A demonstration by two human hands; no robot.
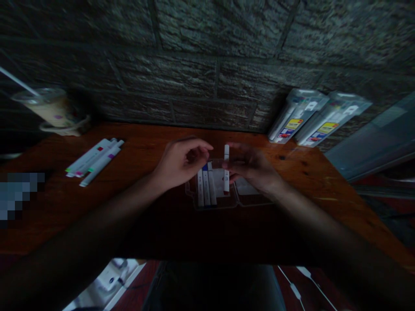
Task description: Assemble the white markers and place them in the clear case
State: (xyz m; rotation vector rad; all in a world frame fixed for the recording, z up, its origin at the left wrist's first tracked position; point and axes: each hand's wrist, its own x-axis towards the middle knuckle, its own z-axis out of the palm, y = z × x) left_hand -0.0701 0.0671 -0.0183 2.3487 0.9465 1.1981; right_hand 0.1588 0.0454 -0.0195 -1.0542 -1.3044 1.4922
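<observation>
A white marker (pixel 226 168) with a dark ring near its top stands nearly upright in my right hand (pixel 254 166), gripped between thumb and fingers. Below it lies an opened clear plastic case (pixel 216 206) on the table. Several white markers (pixel 205 185), some with blue ends, lie side by side in the case's left part. My left hand (pixel 181 160) hovers over the case's upper left, fingers curved and apart, with nothing seen in them. It partly hides the tops of those markers.
More white markers (pixel 95 160) with coloured ends lie in a pile at the left. Behind them stands a drink cup (pixel 48 108) with a straw. Two upright clear marker cases (pixel 296 116) lean by the stone wall (pixel 194 77) at the right. The wooden table (pixel 311 190) has its edge near my lap.
</observation>
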